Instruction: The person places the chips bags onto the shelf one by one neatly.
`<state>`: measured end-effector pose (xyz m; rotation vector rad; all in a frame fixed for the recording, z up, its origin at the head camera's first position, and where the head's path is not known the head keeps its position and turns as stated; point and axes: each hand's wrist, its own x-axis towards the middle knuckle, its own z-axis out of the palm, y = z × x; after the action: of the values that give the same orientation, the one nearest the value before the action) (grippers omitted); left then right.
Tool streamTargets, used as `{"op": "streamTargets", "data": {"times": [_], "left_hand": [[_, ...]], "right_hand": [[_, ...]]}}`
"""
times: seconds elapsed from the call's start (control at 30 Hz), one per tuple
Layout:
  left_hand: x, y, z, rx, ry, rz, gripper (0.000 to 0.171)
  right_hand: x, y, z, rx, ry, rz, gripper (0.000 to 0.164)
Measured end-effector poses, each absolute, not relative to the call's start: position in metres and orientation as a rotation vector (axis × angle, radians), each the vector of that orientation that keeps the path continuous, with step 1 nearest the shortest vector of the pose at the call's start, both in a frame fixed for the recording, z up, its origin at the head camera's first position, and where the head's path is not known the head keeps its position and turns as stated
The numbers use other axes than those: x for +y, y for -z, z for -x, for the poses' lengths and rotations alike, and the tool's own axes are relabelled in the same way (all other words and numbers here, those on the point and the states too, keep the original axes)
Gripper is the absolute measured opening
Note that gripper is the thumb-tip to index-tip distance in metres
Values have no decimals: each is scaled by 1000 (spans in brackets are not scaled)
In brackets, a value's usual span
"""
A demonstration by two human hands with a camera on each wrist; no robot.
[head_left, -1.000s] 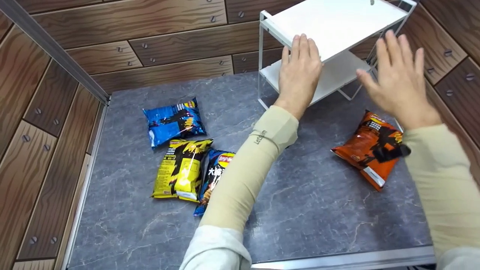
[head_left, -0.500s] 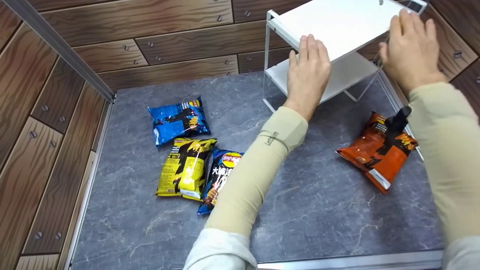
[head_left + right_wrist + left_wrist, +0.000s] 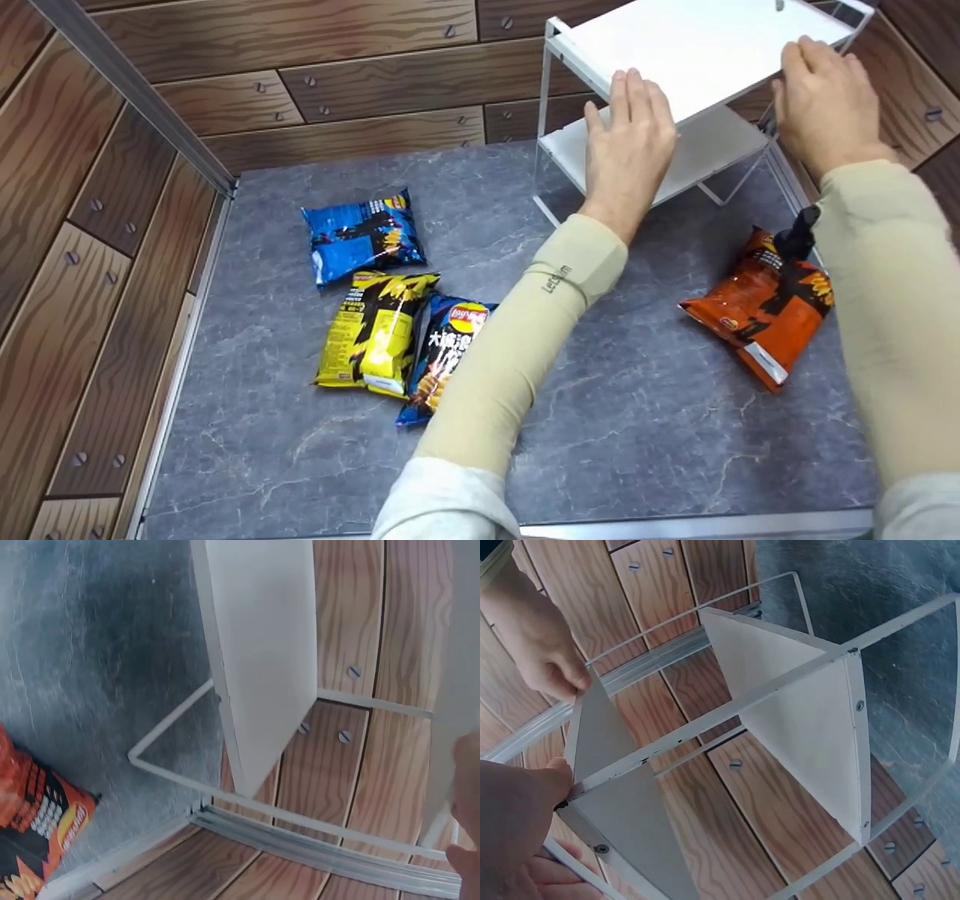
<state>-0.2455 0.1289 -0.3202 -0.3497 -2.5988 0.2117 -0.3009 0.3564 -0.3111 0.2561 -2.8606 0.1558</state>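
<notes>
A white two-tier metal rack (image 3: 720, 64) stands at the back right of the grey marbled table. My left hand (image 3: 634, 146) holds the front of its top tier near the left corner. In the left wrist view, the thumb (image 3: 551, 778) lies at the tier's edge and the fingers (image 3: 562, 874) are on the other side of the frame. My right hand (image 3: 829, 109) grips the top tier's right front corner with bent fingers. The right wrist view shows only part of that hand (image 3: 466, 795) at its right edge. The lower tier (image 3: 262, 637) carries nothing in view.
An orange chip bag (image 3: 765, 315) lies right of centre, partly behind the right forearm. On the left lie a blue bag (image 3: 364, 240), a yellow bag (image 3: 375, 330) and another blue bag (image 3: 446, 352), partly covered by the left forearm. Wood-patterned walls (image 3: 390, 82) border the table.
My right hand has moved up onto the rack's right corner, and its spread fingers have bent around it. My left hand stays at the rack's front edge. The head view has shifted slightly.
</notes>
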Motion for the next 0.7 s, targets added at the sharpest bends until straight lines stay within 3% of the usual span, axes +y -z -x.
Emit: {"op": "streamTargets", "data": {"times": [0.4, 0.7], "left_hand": [[120, 328, 247, -2547, -197, 351, 50], [96, 332, 247, -2571, -126, 329, 47]], "right_hand": [[341, 321, 293, -2806, -292, -165, 53], [328, 333, 290, -2560, -231, -286, 46]]}}
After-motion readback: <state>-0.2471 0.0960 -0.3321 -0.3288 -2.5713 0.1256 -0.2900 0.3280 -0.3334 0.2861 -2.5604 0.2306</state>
